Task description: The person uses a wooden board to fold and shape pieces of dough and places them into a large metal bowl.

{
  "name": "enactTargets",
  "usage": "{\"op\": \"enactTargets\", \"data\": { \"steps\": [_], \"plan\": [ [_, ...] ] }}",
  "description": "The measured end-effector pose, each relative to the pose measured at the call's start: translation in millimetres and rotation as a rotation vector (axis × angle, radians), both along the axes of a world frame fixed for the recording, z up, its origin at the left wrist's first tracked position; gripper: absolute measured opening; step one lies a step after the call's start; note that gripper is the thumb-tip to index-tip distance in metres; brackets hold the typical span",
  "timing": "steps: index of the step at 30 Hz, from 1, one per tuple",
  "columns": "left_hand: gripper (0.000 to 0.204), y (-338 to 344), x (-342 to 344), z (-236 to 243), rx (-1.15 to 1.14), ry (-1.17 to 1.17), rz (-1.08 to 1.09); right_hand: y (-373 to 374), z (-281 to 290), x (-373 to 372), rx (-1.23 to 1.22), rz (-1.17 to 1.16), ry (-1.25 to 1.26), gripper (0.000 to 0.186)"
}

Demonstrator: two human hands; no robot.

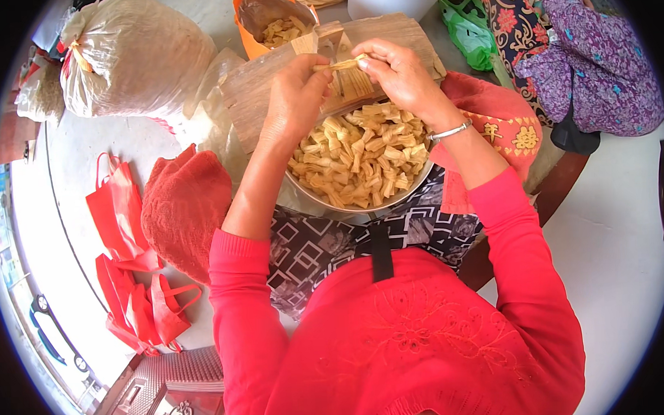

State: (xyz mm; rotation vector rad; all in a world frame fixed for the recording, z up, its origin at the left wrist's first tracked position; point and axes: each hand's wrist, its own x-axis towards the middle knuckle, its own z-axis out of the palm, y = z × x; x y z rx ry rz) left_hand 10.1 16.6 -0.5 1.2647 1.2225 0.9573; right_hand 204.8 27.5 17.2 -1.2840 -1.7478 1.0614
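Above a round metal bowl [316, 201], both of my hands hold a thin pale-yellow strip [342, 64] stretched level between them. My left hand [296, 92] pinches its left end. The right hand [402, 75] has the other end between thumb and fingers, and a silver bangle circles that wrist. Behind the strip lies a wooden board [248, 101] with upright wooden pieces fixed on it and more yellow strips [353, 81]. Many short, folded yellow pieces [359, 155] fill the bowl, which rests on my lap. What exactly the strips are made of I cannot tell.
An orange bag [248, 26] of similar pieces stands beyond the board. Red towels [186, 212] cover both knees. To the left are a large tied sack [136, 53] and red bags [120, 215]. Another person in purple patterned clothes [598, 66] sits at the far right.
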Motion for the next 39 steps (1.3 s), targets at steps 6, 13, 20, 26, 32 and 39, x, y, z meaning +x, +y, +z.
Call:
{"op": "enactTargets", "data": {
  "steps": [6,13,20,26,32,39],
  "plan": [
    [0.020,1,-2,-2,-0.014,-0.047,0.013,3,-9,-2,-0.023,0.010,0.000,0.019],
    [0.021,4,-7,-19,0.041,0.284,0.056,7,-21,5,-0.012,-0.023,-0.410,0.019],
    [0.023,-16,-22,0,0.027,0.087,0.102,-5,-1,22,-0.463,0.081,0.392,0.038],
    [0.023,-23,-35,14,0.019,0.018,0.187,-7,-6,28,-0.683,0.139,0.821,0.040],
    [0.023,-27,-39,27,0.036,0.008,0.211,-12,5,25,-0.771,0.239,0.949,0.049],
    [0.023,-29,-39,29,0.027,-0.040,0.202,-18,13,25,-0.851,0.355,1.073,0.047]
  ]
}}
